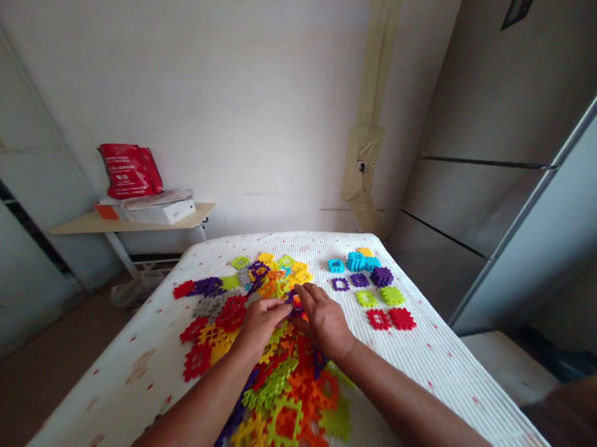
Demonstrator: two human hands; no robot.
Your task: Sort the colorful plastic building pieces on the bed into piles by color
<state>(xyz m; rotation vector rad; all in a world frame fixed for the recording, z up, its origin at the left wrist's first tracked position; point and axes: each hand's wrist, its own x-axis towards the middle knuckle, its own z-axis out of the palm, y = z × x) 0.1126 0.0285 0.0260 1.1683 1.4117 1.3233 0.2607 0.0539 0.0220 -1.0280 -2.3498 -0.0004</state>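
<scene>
A big heap of flat, toothed plastic tiles in red, orange, yellow, green, purple and grey covers the middle of a white ribbed table. Both my hands rest over the heap's centre, fingertips meeting. My left hand and my right hand pinch a purple tile between them. To the right, sorted small groups lie apart: blue tiles, purple tiles, green tiles and red tiles.
A low shelf at the back left carries a white box and a red bag. A grey cabinet stands at the right. The table's right edge runs close to my right forearm.
</scene>
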